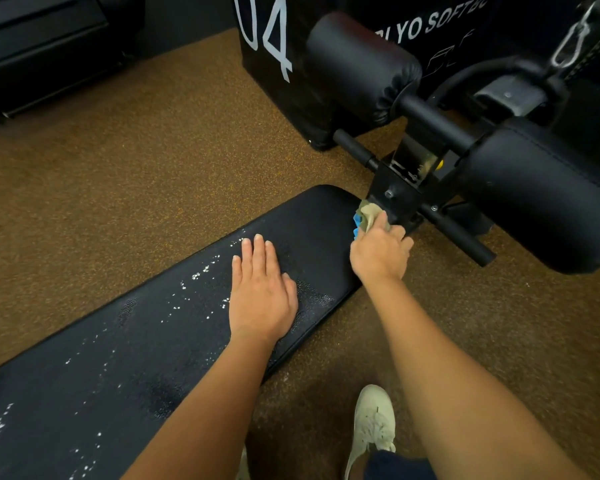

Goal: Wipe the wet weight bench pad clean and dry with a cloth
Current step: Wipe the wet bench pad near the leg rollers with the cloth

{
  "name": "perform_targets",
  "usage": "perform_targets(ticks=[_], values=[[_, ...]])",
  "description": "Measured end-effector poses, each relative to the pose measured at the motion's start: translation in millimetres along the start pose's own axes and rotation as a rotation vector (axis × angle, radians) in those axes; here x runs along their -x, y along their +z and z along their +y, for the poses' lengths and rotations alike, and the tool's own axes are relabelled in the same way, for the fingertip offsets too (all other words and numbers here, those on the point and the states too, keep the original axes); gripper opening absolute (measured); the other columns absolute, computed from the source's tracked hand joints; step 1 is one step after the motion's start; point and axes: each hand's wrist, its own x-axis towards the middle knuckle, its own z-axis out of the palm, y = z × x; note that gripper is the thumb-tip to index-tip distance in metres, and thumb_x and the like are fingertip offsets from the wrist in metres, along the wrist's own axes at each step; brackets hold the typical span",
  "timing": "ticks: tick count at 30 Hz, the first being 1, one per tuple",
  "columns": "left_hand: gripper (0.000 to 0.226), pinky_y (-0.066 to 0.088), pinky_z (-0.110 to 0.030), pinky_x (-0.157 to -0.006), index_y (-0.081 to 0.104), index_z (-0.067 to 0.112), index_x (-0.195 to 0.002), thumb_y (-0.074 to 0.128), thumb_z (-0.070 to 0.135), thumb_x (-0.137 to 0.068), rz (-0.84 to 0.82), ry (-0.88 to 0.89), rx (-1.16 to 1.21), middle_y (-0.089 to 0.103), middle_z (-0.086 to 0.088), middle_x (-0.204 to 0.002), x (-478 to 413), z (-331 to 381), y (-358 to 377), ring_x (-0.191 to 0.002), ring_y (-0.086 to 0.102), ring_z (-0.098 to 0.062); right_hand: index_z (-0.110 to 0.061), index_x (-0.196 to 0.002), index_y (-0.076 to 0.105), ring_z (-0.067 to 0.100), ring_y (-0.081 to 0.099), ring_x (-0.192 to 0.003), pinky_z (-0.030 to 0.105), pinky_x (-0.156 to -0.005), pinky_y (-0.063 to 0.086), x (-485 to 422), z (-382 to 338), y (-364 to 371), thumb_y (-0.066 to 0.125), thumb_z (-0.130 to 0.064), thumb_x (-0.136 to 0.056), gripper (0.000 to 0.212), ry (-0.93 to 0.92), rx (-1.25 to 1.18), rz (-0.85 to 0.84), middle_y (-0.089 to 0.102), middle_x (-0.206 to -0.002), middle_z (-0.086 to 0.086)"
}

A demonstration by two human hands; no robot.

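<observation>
head view: two hands (262,292) (380,252), one cloth (369,216), one bench pad (136,358).

Open bench pad (101,375) at near left; frame bracket (395,192) and foam roller (361,64) close at its far end.

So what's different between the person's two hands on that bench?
The left hand lies flat on the bench pad, fingers straight and holding nothing; the right hand is curled round a cloth. The left hand rests beside the water droplets; the right hand is at the pad's far end, by the black frame. Both are bare.
</observation>
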Motion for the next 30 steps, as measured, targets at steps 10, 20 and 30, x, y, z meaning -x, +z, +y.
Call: perform_targets(ticks=[10,20,30], values=[[0.071,0.001,-0.044,-0.120,0.009,0.004,-0.151,0.001,0.040,-0.090,-0.017,-0.005,-0.005,0.001,-0.013,-0.160,-0.4,-0.7,0.4,-0.147,-0.008,-0.027,-0.015,-0.137,0.036,0.039,0.043,-0.113,0.048,-0.099,0.034,-37.2,-13.9,2.7,0.047,-0.036,-0.091,0.051,-0.263,0.169,-0.070,0.046,-0.129,0.019],[0.071,-0.003,-0.042,-0.120,0.007,0.004,-0.151,0.001,0.040,-0.090,-0.022,0.002,-0.006,-0.001,-0.013,-0.160,-0.6,-1.5,0.5,-0.147,-0.010,-0.027,-0.017,-0.141,0.031,0.037,0.037,-0.119,0.047,-0.096,0.036,-40.9,-30.9,-2.2,0.044,-0.035,-0.094,0.053,-0.247,0.156,-0.106,0.041,-0.134,0.017],[0.073,-0.003,-0.043,-0.120,0.005,0.004,-0.151,0.000,0.040,-0.089,-0.055,0.002,-0.034,-0.003,-0.014,-0.160,-2.9,-1.0,-0.2,-0.147,-0.010,-0.028,-0.017,-0.140,0.032,0.037,0.037,-0.118,0.046,-0.101,0.033,-44.9,-43.5,-2.9,0.046,-0.037,-0.092,0.054,-0.327,0.222,-0.115,0.042,-0.135,0.015]])
